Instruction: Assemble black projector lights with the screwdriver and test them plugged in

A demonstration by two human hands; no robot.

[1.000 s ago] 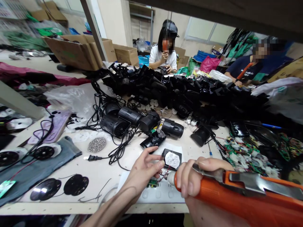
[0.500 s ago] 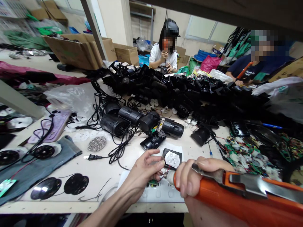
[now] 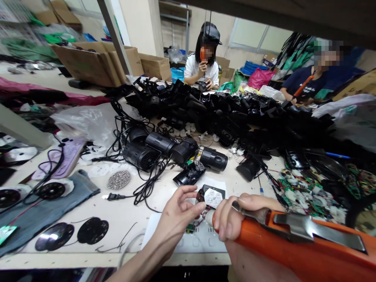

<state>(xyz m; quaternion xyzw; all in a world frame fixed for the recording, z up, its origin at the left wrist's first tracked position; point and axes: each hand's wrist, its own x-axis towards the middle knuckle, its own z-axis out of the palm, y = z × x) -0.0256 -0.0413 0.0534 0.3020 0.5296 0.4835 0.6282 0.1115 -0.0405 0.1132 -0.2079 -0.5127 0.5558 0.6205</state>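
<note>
My right hand point(image 3: 232, 219) is wrapped round an orange electric screwdriver point(image 3: 273, 239) with a metal lever along its top. Its tip points left, close to the fingertips of my left hand point(image 3: 182, 207). Between thumb and fingers, the left hand pinches a small dark disc point(image 3: 200, 196), partly hidden by the fingers; thin red wires show beside it. Just beyond lies a black square part with a white lens plate point(image 3: 213, 197), on white paper. A green circuit board point(image 3: 190, 227) peeks out below the left hand, on a white power strip point(image 3: 202, 243).
Black cylindrical housings point(image 3: 214, 158) and coiled cords point(image 3: 151, 184) lie beyond my hands. A heap of black parts point(image 3: 194, 103) spans the back; circuit boards point(image 3: 311, 192) pile up at right. Black discs point(image 3: 93, 230) lie at left. Two people sit across the table.
The dark disc in my left hand has tilted and shows more of its face. Both hands have shifted slightly with the view; the screwdriver tip stays beside the left fingertips.
</note>
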